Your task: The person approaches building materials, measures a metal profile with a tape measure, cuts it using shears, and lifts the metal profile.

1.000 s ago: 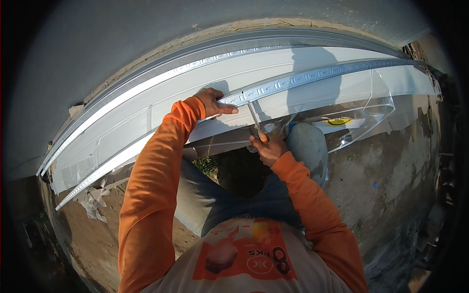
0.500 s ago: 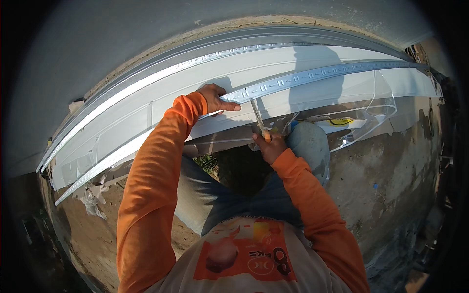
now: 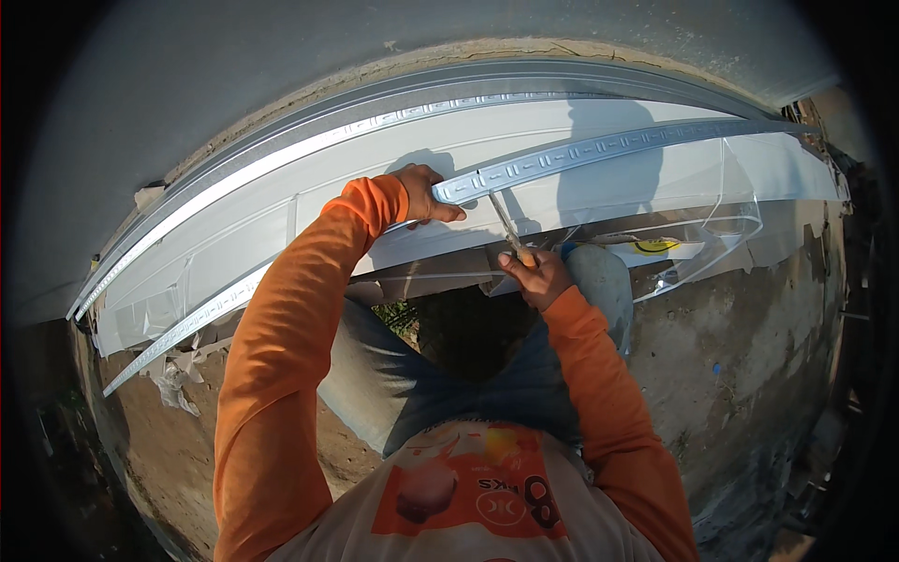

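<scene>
My left hand [image 3: 427, 199] grips a long slotted metal strip [image 3: 552, 157], which lies diagonally across white panels [image 3: 449, 140]; its thumb shows along the strip's near side. Closed around the orange handle of a slim metal tool [image 3: 508, 226], my right hand [image 3: 540, 279] sits lower and to the right. The tool's far end reaches the strip's lower edge just right of my left hand; exactly what kind of tool it is, I cannot tell.
More metal profiles [image 3: 328, 131] run behind the panels along a grey wall [image 3: 234, 66]. Clear plastic sheeting [image 3: 740, 225] and torn brown cardboard [image 3: 412, 281] lie under the near edge. My bent knees [image 3: 599, 290] are close below, over rough concrete ground [image 3: 721, 375].
Both hands, the tool and the held part of the strip appear slightly further right than a second ago, with the view shifted a little. The grips look the same.
</scene>
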Action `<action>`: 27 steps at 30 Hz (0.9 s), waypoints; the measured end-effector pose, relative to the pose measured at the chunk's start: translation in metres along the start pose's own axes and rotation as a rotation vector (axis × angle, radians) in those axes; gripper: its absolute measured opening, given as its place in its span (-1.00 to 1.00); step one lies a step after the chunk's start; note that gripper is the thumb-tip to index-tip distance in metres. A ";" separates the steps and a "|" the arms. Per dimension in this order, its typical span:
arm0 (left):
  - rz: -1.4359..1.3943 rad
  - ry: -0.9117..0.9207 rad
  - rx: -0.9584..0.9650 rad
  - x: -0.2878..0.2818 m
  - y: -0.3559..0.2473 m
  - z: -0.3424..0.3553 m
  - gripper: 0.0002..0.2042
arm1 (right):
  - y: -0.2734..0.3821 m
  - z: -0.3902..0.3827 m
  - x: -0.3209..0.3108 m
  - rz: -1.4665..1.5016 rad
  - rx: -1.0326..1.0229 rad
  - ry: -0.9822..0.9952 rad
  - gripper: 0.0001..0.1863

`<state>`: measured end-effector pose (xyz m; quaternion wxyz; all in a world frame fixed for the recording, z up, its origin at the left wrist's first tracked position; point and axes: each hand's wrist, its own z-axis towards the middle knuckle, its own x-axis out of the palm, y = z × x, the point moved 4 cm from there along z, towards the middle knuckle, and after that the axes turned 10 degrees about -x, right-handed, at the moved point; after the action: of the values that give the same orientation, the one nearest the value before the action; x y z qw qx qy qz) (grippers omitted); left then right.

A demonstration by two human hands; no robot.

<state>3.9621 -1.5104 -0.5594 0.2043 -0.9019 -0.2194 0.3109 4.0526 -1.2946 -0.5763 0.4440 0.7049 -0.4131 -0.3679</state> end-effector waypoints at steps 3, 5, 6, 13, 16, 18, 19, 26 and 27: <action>0.025 -0.023 0.021 0.004 -0.010 0.005 -0.58 | -0.008 0.002 -0.008 -0.196 -0.089 -0.068 -0.62; 0.015 -0.045 0.021 -0.001 0.004 0.005 -0.58 | 0.000 0.006 -0.002 -0.317 -0.094 -0.121 -0.63; 0.079 -0.103 0.086 -0.002 0.012 0.007 -0.57 | 0.006 0.007 0.003 -0.333 -0.103 -0.112 -0.63; 0.197 -0.167 0.151 0.002 -0.003 0.001 -0.54 | 0.006 0.015 -0.011 -0.555 0.031 0.012 -0.54; 0.253 -0.219 0.101 0.007 -0.004 -0.001 -0.53 | 0.004 0.016 -0.012 -0.668 0.115 0.056 -0.51; 0.265 -0.215 0.098 0.008 -0.006 0.000 -0.52 | 0.006 0.018 -0.015 -0.628 0.143 0.089 -0.50; 0.279 -0.210 0.082 0.008 -0.003 -0.002 -0.52 | 0.026 0.014 -0.014 -0.513 0.314 0.132 -0.50; 0.320 -0.177 0.071 0.003 -0.001 0.001 -0.54 | 0.030 0.015 -0.007 -0.396 0.352 0.139 -0.49; 0.307 -0.183 0.070 0.002 -0.001 -0.001 -0.54 | 0.020 0.016 -0.008 -0.409 0.351 0.145 -0.49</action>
<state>3.9639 -1.5091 -0.5586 0.1650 -0.8851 -0.0860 0.4266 4.0306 -1.2979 -0.5621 0.2601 0.8643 -0.2865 -0.3212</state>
